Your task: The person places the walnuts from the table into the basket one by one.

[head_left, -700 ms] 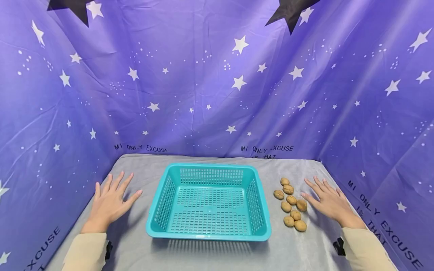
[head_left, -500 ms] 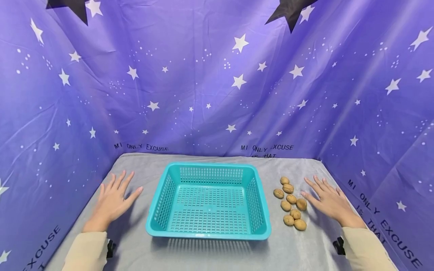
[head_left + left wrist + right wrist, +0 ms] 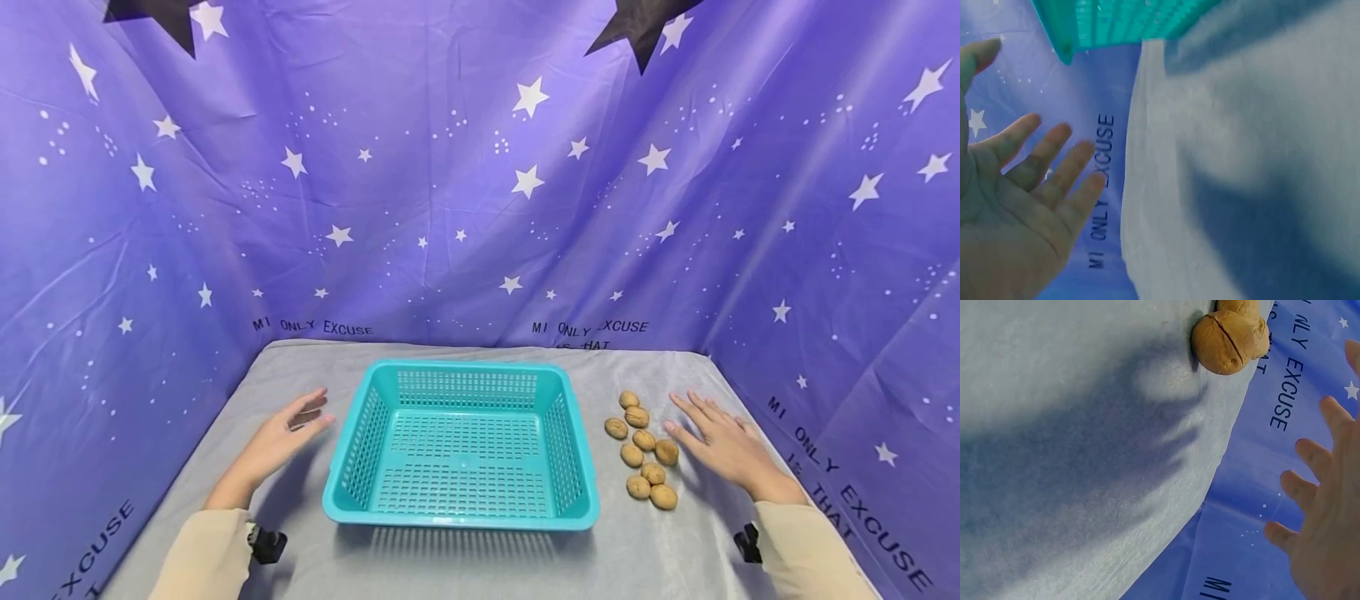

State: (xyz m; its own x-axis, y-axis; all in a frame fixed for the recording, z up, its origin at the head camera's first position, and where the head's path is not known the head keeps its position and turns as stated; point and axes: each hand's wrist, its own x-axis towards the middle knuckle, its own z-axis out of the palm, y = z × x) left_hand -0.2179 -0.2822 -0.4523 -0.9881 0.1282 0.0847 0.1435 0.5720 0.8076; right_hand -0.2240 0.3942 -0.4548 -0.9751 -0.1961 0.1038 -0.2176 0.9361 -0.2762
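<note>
A turquoise plastic basket (image 3: 463, 527) with slotted walls stands in the middle of the table, nothing inside it. Several walnuts (image 3: 643, 440) lie loose to its right. My left hand (image 3: 272, 446) hovers left of the basket, turned on its side with fingers loosely bent, fingertips close to the basket's left rim. The left wrist view shows its bare palm (image 3: 1016, 206) and the basket's corner (image 3: 1116, 25). My right hand (image 3: 731, 446) is held palm down with spread fingers, just right of the walnuts. In the right wrist view a walnut (image 3: 1222, 342) sits beyond the fingertips.
A grey cloth (image 3: 450, 571) covers the table. Purple star-printed curtains (image 3: 435, 208) rise along the back and both sides. A black wrist camera (image 3: 267, 544) sticks out from the left sleeve, another (image 3: 747, 543) from the right.
My left hand has moved right toward the basket and rolled from palm down onto its side, its spread fingers drawing together. The right hand, basket and walnuts have stayed in place.
</note>
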